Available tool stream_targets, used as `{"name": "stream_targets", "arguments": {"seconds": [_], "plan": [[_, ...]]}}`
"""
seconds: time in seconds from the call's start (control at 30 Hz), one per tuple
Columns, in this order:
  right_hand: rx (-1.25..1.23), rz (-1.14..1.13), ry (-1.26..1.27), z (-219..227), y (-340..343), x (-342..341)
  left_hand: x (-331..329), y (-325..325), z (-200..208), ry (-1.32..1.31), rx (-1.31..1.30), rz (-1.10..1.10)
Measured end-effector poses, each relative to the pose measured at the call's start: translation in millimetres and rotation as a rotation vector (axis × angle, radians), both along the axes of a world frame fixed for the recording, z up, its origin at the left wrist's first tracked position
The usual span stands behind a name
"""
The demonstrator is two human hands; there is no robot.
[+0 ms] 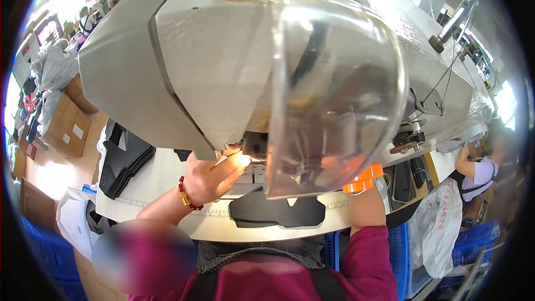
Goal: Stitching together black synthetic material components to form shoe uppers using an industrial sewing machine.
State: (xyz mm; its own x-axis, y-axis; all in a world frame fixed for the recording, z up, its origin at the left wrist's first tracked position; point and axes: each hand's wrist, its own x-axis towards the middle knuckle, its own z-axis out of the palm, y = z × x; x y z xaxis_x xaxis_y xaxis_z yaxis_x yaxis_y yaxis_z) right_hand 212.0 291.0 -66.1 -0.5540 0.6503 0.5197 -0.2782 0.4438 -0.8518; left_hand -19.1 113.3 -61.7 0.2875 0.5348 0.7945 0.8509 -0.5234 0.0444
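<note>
A large grey sewing machine head (pixel 217 50) fills the upper middle, with a curved clear plastic guard (pixel 340 95) in front. Beneath its left part, my left hand (pixel 214 175), a beaded bracelet at its wrist, has its fingers pinched together by the lit needle area. Something thin and pale shows at the fingertips, too small to name. My right hand (pixel 329 170) lies behind the guard, blurred by the plastic, so its fingers do not show clearly. An orange object (pixel 363 179) sits at my right wrist. Closer to me, a flat black cut piece (pixel 277 210) rests on the pale table.
Stacked black cut pieces (pixel 123 159) lie on the table's left. Small dark items (pixel 402 183) sit in a tray at the right. Blue crates (pixel 53 256), a cardboard box (pixel 66 125) and a white sack (pixel 437 228) stand around. Another person (pixel 476 173) sits at the far right.
</note>
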Motion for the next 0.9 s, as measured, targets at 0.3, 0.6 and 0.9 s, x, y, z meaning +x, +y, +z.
{"name": "stream_targets", "arguments": {"seconds": [0.3,0.6,0.9], "plan": [[0.209,-0.058,-0.237,-7,5,30,1,1,5,0.036,0.027,0.018],[0.430,-0.102,-0.495,-19,1,44,4,0,7,-0.050,-0.027,0.044],[0.486,-0.160,-0.833,-4,1,63,-12,2,11,-0.214,-0.246,0.119]]}}
